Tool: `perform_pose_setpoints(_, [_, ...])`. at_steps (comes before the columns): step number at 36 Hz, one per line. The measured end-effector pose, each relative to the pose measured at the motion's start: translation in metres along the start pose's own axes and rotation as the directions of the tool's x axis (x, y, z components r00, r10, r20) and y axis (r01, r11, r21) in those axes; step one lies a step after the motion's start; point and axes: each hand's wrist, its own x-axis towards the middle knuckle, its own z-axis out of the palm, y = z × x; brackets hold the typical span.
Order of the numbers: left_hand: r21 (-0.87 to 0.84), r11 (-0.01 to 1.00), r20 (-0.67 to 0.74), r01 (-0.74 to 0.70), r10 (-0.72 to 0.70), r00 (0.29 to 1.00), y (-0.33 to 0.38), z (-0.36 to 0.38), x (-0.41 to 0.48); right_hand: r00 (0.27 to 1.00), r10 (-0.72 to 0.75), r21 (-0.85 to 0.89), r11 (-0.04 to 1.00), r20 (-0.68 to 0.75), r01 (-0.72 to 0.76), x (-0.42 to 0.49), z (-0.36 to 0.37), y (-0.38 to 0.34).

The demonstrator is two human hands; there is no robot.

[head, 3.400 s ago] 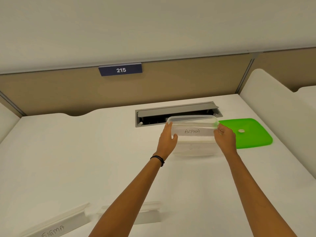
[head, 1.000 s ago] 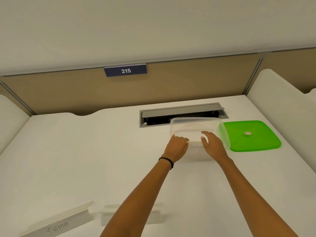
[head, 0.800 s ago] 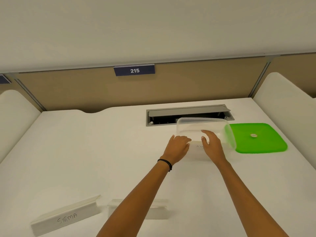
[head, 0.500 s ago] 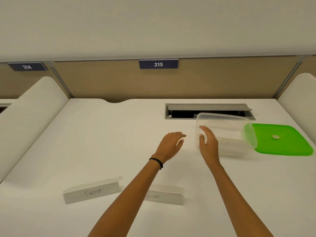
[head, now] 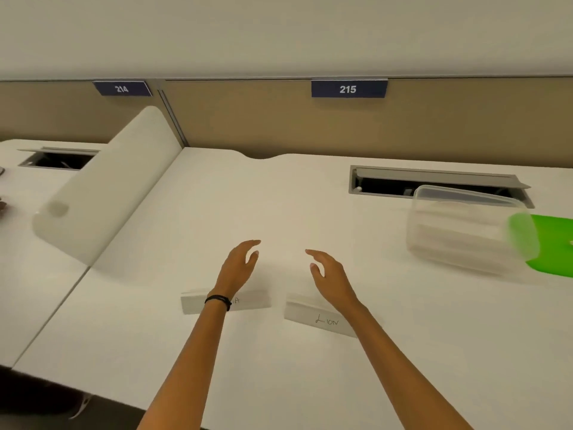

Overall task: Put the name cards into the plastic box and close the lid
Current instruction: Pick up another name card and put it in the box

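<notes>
- A clear plastic box is sitting far right on the surface, contents blurred; a green lid is lying just beside it.
- The left hand and right hand are hovering, fingers loosely spread, empty.
- The partly hidden card and "LION" card are lying nearer than the fingers, beneath the wrists.

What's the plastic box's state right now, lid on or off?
Off. The plastic box stands open-topped on the desk; the green lid lies flat beside it, on its right.
</notes>
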Motion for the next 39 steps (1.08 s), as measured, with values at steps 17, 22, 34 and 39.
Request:
perform_pose_setpoints(17, [-0.122, 0.916, -0.111, 0.383, -0.396, 0.912, -0.092, -0.063, -0.065, 0.947, 0.104, -0.352, 0.936, 0.304, 0.010, -0.005, 0.078, -0.029])
perform_pose_setpoints(22, [-0.068, 0.843, -0.060, 0.533, -0.537, 0.841, -0.096, -0.062, -0.072, 0.947, 0.157, -0.403, 0.915, 0.279, -0.033, -0.006, 0.089, -0.031])
perform_pose_setpoints(34, [-0.079, 0.848, -0.060, 0.525, -0.529, 0.846, -0.091, -0.062, -0.080, 0.931, 0.223, -0.278, 0.950, 0.288, -0.142, -0.007, 0.089, -0.055])
perform_pose_setpoints(39, [-0.083, 0.864, -0.079, 0.497, -0.502, 0.861, -0.088, -0.068, -0.080, 0.937, 0.214, -0.240, 0.959, 0.276, -0.149, -0.008, 0.085, -0.061])
